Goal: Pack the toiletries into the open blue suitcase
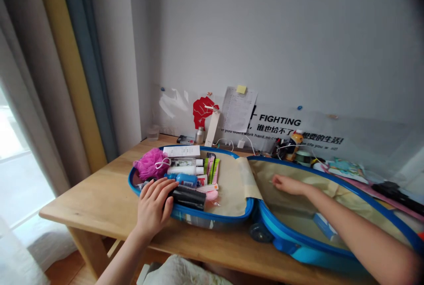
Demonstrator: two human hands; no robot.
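My left hand (155, 203) lies over the near left edge of an open blue suitcase (217, 217), fingers stretched out and thumb apart. Its fingertips touch a long black object (187, 197) among the packed toiletries. Around it are a blue bottle (186, 180), a white tube (182, 170), a white box (181, 151) and a purple bath puff (151, 164). Over the suitcase's right half, my right hand (287, 184) is closed, its fingers curled near the beige lining (265, 179). Whatever those fingers may hold is hidden. A blue-and-white box (325, 226) lies below my right forearm.
The suitcase stands on a wooden table (99, 196) against a wall. Behind it are a tall white stand (212, 129), a small metallic bottle (199, 135), cables, an orange-capped bottle (295, 145) and a green-grey jar (303, 157). Curtains (62, 68) hang at left.
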